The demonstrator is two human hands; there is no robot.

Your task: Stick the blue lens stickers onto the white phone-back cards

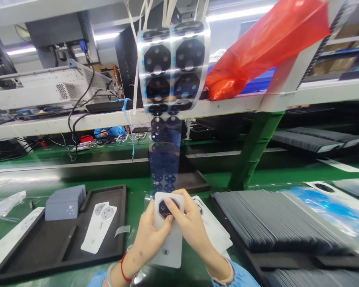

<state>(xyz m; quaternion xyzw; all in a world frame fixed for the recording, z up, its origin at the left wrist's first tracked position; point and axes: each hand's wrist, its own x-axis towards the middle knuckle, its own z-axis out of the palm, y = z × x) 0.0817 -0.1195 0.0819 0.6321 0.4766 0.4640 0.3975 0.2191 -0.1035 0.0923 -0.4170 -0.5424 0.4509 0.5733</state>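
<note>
**White panel (175, 255) gripped between your hands**

Head view: your left hand (151, 235) grasps the panel's left side, your right hand (191, 223) its right, thumbs at the dark octagonal patch (161, 209). The left tray (48, 249) holds grey panels (64, 205) and two overlapping white cards (98, 229); the right tray (272, 261) holds a long grey row (281, 223). Your panel has rounded corners and a small printed mark (165, 252) low down.
</note>
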